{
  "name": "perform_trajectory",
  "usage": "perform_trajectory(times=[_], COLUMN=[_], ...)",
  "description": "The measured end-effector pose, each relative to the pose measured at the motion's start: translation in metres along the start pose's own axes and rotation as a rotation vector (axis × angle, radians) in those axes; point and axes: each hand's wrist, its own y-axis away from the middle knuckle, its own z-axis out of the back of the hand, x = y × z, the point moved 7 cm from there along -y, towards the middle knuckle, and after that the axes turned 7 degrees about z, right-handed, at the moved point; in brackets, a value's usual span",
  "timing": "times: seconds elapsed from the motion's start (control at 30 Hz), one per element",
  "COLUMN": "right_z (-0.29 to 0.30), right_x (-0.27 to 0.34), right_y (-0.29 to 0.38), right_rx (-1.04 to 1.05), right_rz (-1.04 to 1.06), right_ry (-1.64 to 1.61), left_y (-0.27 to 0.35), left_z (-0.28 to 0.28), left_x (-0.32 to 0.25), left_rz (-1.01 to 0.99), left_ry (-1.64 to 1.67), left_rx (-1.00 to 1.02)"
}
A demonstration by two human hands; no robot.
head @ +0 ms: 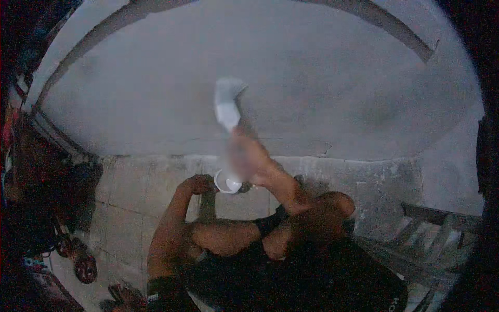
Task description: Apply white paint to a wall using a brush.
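My left hand (202,184) grips the side of a small round white container (227,188), held low before my bent legs. Pale material shows inside it. Above and just right of the container, my right hand (249,158) is closed around a white tool (227,107). Motion blur hides the tool's exact kind; its far end bends to the right. Behind it stands a pale grey wall (331,89), and whether the tool touches that surface I cannot tell. The fingers of my right hand are blurred.
A grey tiled floor (124,195) meets the wall in front of me. At the right stands a slatted frame (425,230), possibly a chair. Dark clutter (46,175) lines the left, with a rounded reddish-brown object (85,269) on the floor below.
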Motion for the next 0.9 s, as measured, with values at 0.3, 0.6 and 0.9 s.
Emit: perform_trajectory(times=[0.3, 0.6, 0.9], right_z=[0.020, 0.058, 0.047], right_x=[0.044, 0.192, 0.099], right_y=[0.021, 0.131, 0.050], right_rx=[-0.001, 0.177, -0.225], right_rz=[-0.059, 0.685, 0.414], right_ry=[0.000, -0.179, -0.045], left_y=[-0.021, -0.002, -0.021], left_z=[-0.017, 0.014, -0.013], left_x=[0.012, -0.021, -0.014], left_rz=[-0.018, 0.098, 0.133], left_ry=[0.191, 0.061, 0.195], left_rx=[-0.027, -0.003, 0.060])
